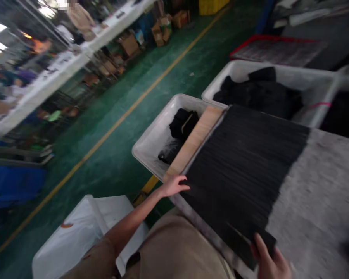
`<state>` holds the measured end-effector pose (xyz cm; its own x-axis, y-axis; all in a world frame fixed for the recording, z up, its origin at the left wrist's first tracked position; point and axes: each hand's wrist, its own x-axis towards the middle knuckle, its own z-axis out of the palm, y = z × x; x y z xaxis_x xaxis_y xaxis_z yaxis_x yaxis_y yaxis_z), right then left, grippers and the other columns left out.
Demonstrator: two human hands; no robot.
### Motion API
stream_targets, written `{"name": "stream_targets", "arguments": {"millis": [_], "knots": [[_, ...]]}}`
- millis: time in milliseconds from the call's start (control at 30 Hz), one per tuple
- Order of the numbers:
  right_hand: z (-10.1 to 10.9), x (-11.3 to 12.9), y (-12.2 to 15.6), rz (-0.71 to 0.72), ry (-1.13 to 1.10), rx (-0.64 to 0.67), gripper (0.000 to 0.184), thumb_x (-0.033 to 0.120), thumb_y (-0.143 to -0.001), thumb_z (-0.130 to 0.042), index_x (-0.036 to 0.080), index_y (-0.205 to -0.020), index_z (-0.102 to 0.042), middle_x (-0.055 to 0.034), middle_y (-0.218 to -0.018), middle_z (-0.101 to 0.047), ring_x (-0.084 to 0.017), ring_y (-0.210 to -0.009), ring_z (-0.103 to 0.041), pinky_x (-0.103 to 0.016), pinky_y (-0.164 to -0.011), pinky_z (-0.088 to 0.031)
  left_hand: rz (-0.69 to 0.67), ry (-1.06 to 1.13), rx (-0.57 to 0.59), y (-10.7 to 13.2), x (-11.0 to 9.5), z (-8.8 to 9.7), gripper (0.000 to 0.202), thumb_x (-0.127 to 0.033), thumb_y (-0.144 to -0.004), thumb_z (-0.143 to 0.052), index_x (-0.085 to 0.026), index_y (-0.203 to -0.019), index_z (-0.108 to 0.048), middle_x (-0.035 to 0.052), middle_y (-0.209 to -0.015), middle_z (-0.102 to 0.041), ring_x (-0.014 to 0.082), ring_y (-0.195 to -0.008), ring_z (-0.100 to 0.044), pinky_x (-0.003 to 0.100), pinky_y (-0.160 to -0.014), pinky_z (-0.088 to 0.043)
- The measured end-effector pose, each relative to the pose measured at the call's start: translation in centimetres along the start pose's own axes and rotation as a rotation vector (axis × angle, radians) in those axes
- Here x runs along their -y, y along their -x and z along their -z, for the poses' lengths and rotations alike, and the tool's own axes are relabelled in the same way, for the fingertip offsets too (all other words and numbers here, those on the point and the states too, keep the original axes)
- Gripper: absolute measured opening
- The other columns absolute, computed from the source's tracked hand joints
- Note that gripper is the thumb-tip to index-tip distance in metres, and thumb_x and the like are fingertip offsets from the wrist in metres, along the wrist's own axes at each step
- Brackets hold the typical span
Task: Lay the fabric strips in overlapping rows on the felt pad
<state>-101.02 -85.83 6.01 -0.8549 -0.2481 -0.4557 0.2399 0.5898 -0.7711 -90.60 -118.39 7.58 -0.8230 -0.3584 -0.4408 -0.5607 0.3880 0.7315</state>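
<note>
Cloth, black, flat on grey tabletop, between 3 and 4 o'clock from view centre. Clock below = from middle of cloth.

Left hand: between 8 and 9, at the cloth's edge, thumb and fingers slightly parted. Can't tell if it pinches the edge or just rests on it. Near end of pale wooden strip right beside this hand; strip runs along the cloth at 10.

Right hand: 5 o'clock, low in view, fingers closed on the cloth's near corner. Thin pale line in the cloth just left of it. Bare tabletop at 3.

White tub at 10, partly behind the strip; dark bundles inside. Second white tub toward 1, black fabric heap in it. Red-rimmed tray beyond, also about 1. White bin between 8 and 9, by the person's left arm.

Green floor with yellow line crossing. Long white bench at 10, people behind it, blurred; cardboard boxes underneath.
</note>
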Motion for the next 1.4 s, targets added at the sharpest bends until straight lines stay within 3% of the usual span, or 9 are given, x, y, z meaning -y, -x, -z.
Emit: {"name": "stream_targets", "arguments": {"millis": [100, 233, 400, 600, 767, 1067, 1400], "knots": [[2.1, -2.5, 1.1, -0.167, -0.151, -0.115, 0.047, 0.070, -0.074, -0.059, 0.023, -0.078, -0.058, -0.0007, -0.064, -0.061, -0.019, -0.054, -0.058, -0.031, -0.049, -0.047, 0.054, 0.140, 0.005, -0.7, 1.4, -0.7, 0.027, -0.042, -0.079, -0.062, -0.016, -0.086, -0.065, 0.0006, -0.068, -0.062, 0.0141, -0.054, -0.056, 0.024, -0.051, -0.041], [1.9, -3.6, 0.8, -0.173, -0.094, -0.123, 0.047, 0.068, -0.075, -0.057, 0.022, -0.070, -0.050, 0.0000, -0.054, -0.058, -0.017, -0.048, -0.053, -0.027, -0.046, -0.040, 0.042, 0.077, 0.031, -1.2, 2.5, -1.4, 0.027, -0.045, -0.082, -0.058, -0.018, -0.080, -0.060, -0.0010, -0.065, -0.058, 0.0128, -0.051, -0.055, 0.023, -0.050, -0.041], [2.1, -3.8, 0.6, -0.055, 0.234, -0.178, 0.051, 0.071, -0.081, -0.045, 0.023, -0.064, -0.045, 0.0006, -0.051, -0.052, -0.016, -0.048, -0.049, -0.026, -0.050, -0.034, -0.006, -0.006, -0.053, -1.7, 2.8, -1.8, 0.033, -0.047, -0.081, -0.059, -0.020, -0.066, -0.048, -0.0058, -0.055, -0.043, 0.0101, -0.048, -0.046, 0.021, -0.049, -0.035], [2.4, -3.7, -0.1, -0.028, 0.481, -0.269, 0.060, 0.074, -0.085, -0.034, 0.020, -0.066, -0.053, -0.0030, -0.060, -0.055, -0.015, -0.051, -0.047, -0.027, -0.052, -0.029, -0.033, -0.027, -0.191, -2.6, 4.2, -2.9, 0.033, -0.048, -0.076, -0.066, -0.019, -0.066, -0.054, -0.0046, -0.057, -0.049, 0.0104, -0.054, -0.046, 0.020, -0.052, -0.035], [2.3, -4.0, -0.3, -0.060, 0.529, -0.250, 0.061, 0.071, -0.088, -0.030, 0.020, -0.070, -0.057, -0.0033, -0.060, -0.055, -0.016, -0.052, -0.047, -0.027, -0.052, -0.027, -0.019, -0.045, -0.248, -2.9, 5.2, -3.6, 0.032, -0.049, -0.072, -0.069, -0.019, -0.069, -0.058, -0.0034, -0.059, -0.054, 0.0121, -0.055, -0.050, 0.022, -0.055, -0.039], [2.6, -4.2, -0.4, -0.066, 0.515, -0.236, 0.053, 0.063, -0.091, -0.033, 0.019, -0.080, -0.061, -0.0034, -0.063, -0.058, -0.016, -0.053, -0.050, -0.026, -0.053, -0.028, 0.017, -0.002, -0.241, -2.6, 4.9, -3.8, 0.028, -0.047, -0.077, -0.065, -0.019, -0.074, -0.060, -0.0030, -0.059, -0.055, 0.0106, -0.050, -0.049, 0.020, -0.050, -0.037], [2.4, -4.7, -0.7, -0.092, 0.593, -0.222, 0.040, 0.052, -0.091, -0.044, 0.018, -0.086, -0.063, -0.0040, -0.068, -0.063, -0.016, -0.056, -0.052, -0.026, -0.055, -0.025, 0.007, 0.005, -0.295, -2.7, 5.5, -4.2, 0.028, -0.046, -0.076, -0.068, -0.018, -0.076, -0.061, -0.0018, -0.065, -0.058, 0.0119, -0.059, -0.053, 0.022, -0.058, -0.041]]}}
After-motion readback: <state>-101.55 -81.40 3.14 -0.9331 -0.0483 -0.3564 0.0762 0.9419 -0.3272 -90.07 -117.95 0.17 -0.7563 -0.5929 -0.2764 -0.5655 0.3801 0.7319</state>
